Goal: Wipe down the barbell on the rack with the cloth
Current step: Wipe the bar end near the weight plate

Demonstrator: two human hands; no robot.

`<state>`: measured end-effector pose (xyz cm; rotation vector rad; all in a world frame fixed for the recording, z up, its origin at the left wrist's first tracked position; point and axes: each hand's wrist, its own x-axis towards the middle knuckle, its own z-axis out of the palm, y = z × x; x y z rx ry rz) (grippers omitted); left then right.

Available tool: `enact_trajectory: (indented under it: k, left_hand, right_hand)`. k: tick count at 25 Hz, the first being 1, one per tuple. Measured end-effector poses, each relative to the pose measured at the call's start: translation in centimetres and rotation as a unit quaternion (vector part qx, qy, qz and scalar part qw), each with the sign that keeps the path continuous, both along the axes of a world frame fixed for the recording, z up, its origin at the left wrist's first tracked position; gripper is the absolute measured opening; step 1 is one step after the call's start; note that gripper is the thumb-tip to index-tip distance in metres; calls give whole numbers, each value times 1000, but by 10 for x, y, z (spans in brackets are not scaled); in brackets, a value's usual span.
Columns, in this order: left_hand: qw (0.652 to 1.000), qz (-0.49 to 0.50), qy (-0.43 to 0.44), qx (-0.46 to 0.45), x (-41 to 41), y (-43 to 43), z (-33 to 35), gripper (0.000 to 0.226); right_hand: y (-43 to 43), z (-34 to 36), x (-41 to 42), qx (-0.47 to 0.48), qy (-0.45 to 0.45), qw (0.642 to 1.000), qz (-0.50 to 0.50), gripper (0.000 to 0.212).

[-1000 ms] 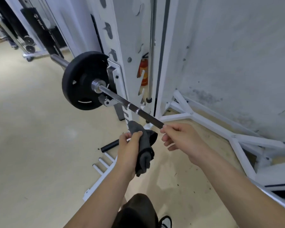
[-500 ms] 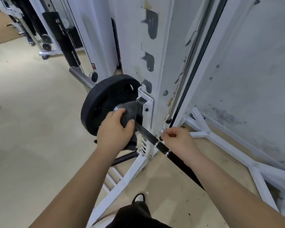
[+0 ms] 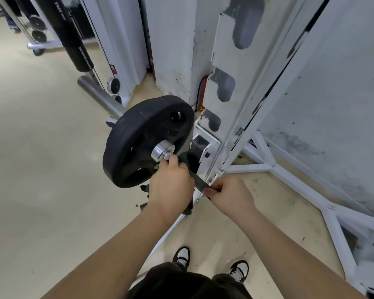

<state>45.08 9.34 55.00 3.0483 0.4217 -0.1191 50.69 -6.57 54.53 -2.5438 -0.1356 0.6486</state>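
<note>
2 closed grips hold the barbell point(image 3: 200, 184), angled far-left: left hand point(image 3: 171, 188) over cloth point(image 3: 185, 158), right hand point(image 3: 230, 196) bare.

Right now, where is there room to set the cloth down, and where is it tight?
Free: bare floor left of the weight plate. Tight: between plate and rack bracket, where left hand holds cloth, right hand grips barbell.

Bkgd items, gym corner – non-task

Beige floor point(image 3: 41, 169), scuffed; grey-white wall point(image 3: 343, 83) w/ dark marks, right; black padded post point(image 3: 73, 39) + pulley wheels point(image 3: 39, 35) upper left; red cylinder point(image 3: 204, 91) w/ black hose, mostly hidden; 2 blk/wht sneakers point(image 3: 239, 269) bottom centre.
</note>
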Motion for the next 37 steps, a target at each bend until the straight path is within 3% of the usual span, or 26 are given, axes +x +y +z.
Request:
enact_trajectory:
  k: [3, 7, 12, 17, 20, 22, 24, 26, 29, 32, 35, 37]
  left_hand:
    - [997, -69, -11, -20, 0, 20, -4, 18]
    - [998, 7, -63, -5, 22, 45, 6, 18]
    - [993, -109, 20, 33, 3, 5, 10, 19]
    - [999, -5, -14, 40, 28, 38, 19, 24]
    - [995, -78, 40, 48, 12, -13, 21, 24]
    - [986, -155, 47, 41, -10, -34, 18, 13]
    - [983, -183, 0, 11, -14, -30, 8, 17]
    - [988, -138, -65, -24, -7, -13, 10, 21]
    - [990, -72, -121, -13, 1, 3, 9, 9]
    - [992, -80, -94, -28, -17, -34, -9, 18]
    - [970, -216, -100, -44, -30, -64, -13, 18]
    - [965, -229, -117, -42, -19, -48, -12, 12]
  right_hand:
    - [4, 3, 1, -32, -10, 999, 10, 22]
    - [4, 6, 2, -45, -4, 999, 14, 20]
    - [6, 7, 4, -44, 1, 999, 6, 19]
    - [5, 7, 2, -36, 4, 999, -1, 18]
    - [5, 5, -1, -37, -9, 999, -9, 18]
    - [4, 2, -3, -41, -25, 999, -10, 15]
    - [0, 2, -3, -18, -18, 1000, -9, 16]
    - [-8, 3, -3, 38, 5, 999, -3, 23]
    - [-32, 10, -8, 71, -9, 997, -10, 7]
    - [-59, 13, -14, -22, -10, 1000, 8, 37]
    - [-68, 12, -19, -82, 16, 996, 34, 19]
    - [-69, 8, -26, -72, 15, 997, 19, 12]
